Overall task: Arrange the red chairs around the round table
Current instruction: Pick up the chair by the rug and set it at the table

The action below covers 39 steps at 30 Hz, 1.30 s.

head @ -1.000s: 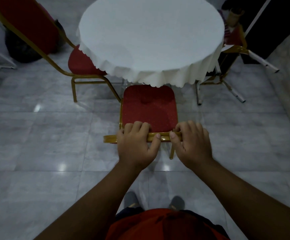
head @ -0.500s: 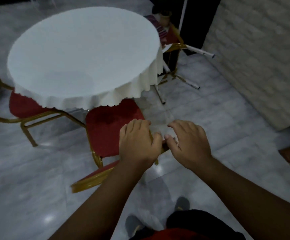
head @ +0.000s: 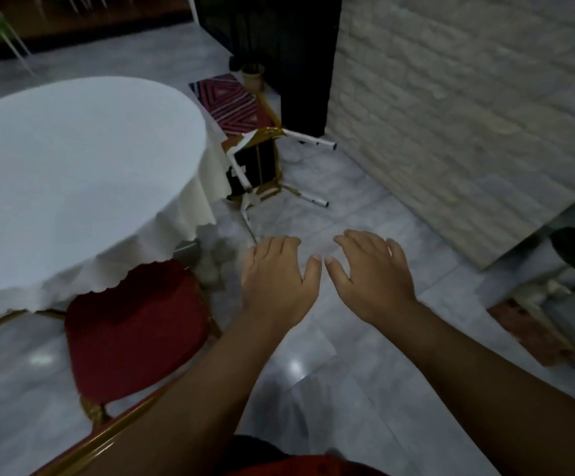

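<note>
I see both hands out in front of me, palms down over bare floor [head: 365,389], holding nothing. The left hand [head: 277,280] has its fingers loosely spread and slightly curled; the right hand [head: 370,273] is the same, thumb tips nearly meeting between them. The red chair [head: 135,331] sits to my lower left, seat partly tucked under the scalloped edge of the tablecloth, its gold backrest rail running under my left forearm. The table [head: 73,173] fills the left side. Beyond it, near the brick wall [head: 468,115], another chair [head: 258,159] lies tipped over, white-tipped legs pointing outward, a striped cushion [head: 226,104] on top.
</note>
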Available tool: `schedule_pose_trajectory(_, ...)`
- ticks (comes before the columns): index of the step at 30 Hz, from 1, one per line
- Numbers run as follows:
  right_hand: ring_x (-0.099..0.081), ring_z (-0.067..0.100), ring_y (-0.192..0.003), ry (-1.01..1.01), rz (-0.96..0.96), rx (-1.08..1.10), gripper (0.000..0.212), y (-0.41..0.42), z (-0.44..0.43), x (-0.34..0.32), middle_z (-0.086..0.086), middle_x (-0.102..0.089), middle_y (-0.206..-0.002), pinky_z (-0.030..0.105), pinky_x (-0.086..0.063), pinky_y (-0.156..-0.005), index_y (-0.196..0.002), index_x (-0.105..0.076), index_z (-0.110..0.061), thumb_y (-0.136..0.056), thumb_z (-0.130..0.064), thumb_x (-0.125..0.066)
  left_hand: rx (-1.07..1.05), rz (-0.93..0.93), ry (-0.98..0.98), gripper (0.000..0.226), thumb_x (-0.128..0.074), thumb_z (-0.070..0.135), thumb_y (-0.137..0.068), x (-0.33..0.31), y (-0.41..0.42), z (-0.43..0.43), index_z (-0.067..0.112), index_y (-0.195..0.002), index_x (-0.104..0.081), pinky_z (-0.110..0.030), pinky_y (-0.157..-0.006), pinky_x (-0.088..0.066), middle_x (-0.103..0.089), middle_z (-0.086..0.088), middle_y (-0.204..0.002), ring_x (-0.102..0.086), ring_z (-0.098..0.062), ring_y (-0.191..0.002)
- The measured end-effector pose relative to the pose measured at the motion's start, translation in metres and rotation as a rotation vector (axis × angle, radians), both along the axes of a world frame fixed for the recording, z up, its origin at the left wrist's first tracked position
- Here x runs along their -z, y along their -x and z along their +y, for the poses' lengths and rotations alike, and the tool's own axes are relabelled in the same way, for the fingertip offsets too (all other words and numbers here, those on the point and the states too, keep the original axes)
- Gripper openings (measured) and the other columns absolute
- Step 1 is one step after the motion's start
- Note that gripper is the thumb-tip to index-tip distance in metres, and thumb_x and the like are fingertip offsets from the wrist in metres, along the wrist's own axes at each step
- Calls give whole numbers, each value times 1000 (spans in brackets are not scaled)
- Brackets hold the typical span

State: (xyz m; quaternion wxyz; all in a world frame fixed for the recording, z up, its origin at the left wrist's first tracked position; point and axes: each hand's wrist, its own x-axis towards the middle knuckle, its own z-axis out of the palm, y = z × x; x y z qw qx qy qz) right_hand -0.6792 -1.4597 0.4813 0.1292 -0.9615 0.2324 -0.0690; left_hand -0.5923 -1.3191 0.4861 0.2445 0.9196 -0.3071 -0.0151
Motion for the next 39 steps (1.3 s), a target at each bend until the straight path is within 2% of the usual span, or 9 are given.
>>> schedule_pose_trajectory(4,-29,17,-147,27,30,9,60,-28,-74,-7,-1,-38,-159,48,-11,-123,-148,-43,-25,-99,-58,-28,24,-25,-25,58,-34,57,-96,-4,-22,-68,19,-132,-59,-36,-113,-24,-60,1,-137,-49,-20,-131)
schedule_pose_trajectory(9,-30,19,-147,23,33,35,62,-80,-153,-11,-1,-39,-159,49,-11,-122,-148,-43,-25,-98,-58,-30,18,-26,-69,62,-30,59,-95,-2,-82,-146,19,-134,-57,-42,-116,-26,-59,-1,-140,-48,-22,-133)
schedule_pose_trajectory(14,-28,18,-148,2,87,71,64,-134,-233,-14,-1,-35,-161,48,-10,-123,-150,-40,-27,-96,-59,-27,65,11,-67,56,-35,54,-100,-6,-146,-232,18,-139,-54,-39,-117,-22,-55,-2,-145,-44,-22,-137)
schedule_pose_trajectory(17,-32,20,-146,25,79,82,66,-166,-286,-15,1,-38,-159,49,-13,-122,-148,-43,-25,-93,-59,-29,79,46,-66,52,-41,51,-102,-8,-181,-288,17,-139,-52,-38,-116,-20,-53,-2,-146,-43,-23,-138)
schedule_pose_trajectory(21,-28,20,-148,1,98,96,59,-207,-362,-10,1,-34,-161,49,-11,-123,-150,-39,-25,-100,-55,-35,81,58,-77,52,-41,52,-102,-3,-223,-361,17,-138,-53,-38,-117,-20,-54,-3,-146,-42,-23,-138)
schedule_pose_trajectory(26,-27,19,-148,13,143,21,59,-264,-461,-1,0,-31,-163,48,-11,-122,-152,-37,-25,-101,-54,-36,7,59,-108,53,-41,51,-102,7,-274,-454,17,-139,-53,-41,-118,-22,-53,-4,-147,-41,-24,-140)
schedule_pose_trajectory(31,-25,20,-149,52,201,-124,71,-326,-562,-3,0,-30,-163,49,-13,-122,-152,-36,-25,-93,-60,-21,-98,72,-95,65,-28,58,-97,8,-320,-547,17,-142,-51,-42,-119,-22,-53,-3,-148,-41,-22,-141)
schedule_pose_trajectory(35,-24,21,-150,90,246,-198,68,-400,-629,6,1,-27,-164,48,-14,-122,-154,-32,-25,-97,-60,-22,-155,106,-107,67,-25,60,-98,17,-372,-602,19,-146,-46,-42,-121,-19,-47,-3,-153,-35,-22,-145)
schedule_pose_trajectory(39,-28,22,-148,86,260,-242,69,-479,-675,15,2,-31,-163,49,-16,-122,-153,-35,-24,-95,-59,-23,-225,123,-139,61,-32,59,-101,33,-444,-646,19,-145,-48,-42,-121,-21,-49,-3,-153,-37,-22,-145)
